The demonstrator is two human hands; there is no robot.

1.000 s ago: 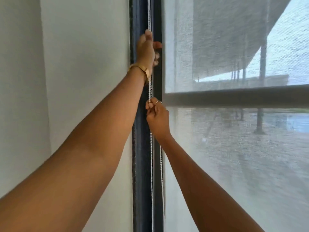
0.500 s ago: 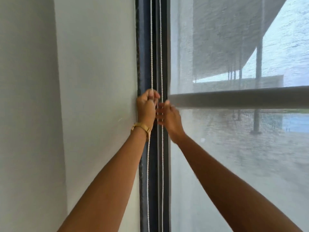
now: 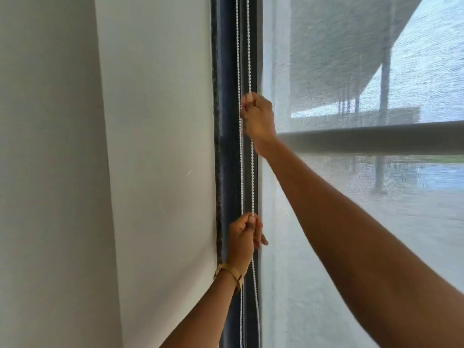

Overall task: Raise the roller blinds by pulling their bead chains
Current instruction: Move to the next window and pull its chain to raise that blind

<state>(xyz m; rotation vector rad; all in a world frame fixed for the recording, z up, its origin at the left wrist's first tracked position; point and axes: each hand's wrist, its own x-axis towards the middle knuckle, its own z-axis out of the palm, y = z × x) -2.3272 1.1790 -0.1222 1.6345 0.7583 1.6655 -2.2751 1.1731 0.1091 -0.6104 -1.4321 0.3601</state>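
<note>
Two strands of a white bead chain (image 3: 251,177) hang down the dark window frame (image 3: 226,146). My right hand (image 3: 257,116) is high on the frame, fist closed around the right strand. My left hand (image 3: 244,236), with a gold bracelet at the wrist, grips the chain lower down. A sheer mesh roller blind (image 3: 351,247) covers the window to the right; a grey bar (image 3: 376,136) crosses it at mid height. An opaque white blind (image 3: 160,146) hangs to the left of the frame.
A plain grey wall (image 3: 47,172) fills the left side. Through the mesh I see a roof overhang, posts and paving outside.
My left hand has gone from high on the chain, past my right, down to a low grip. My right hand has risen and closed on the chain higher up.
</note>
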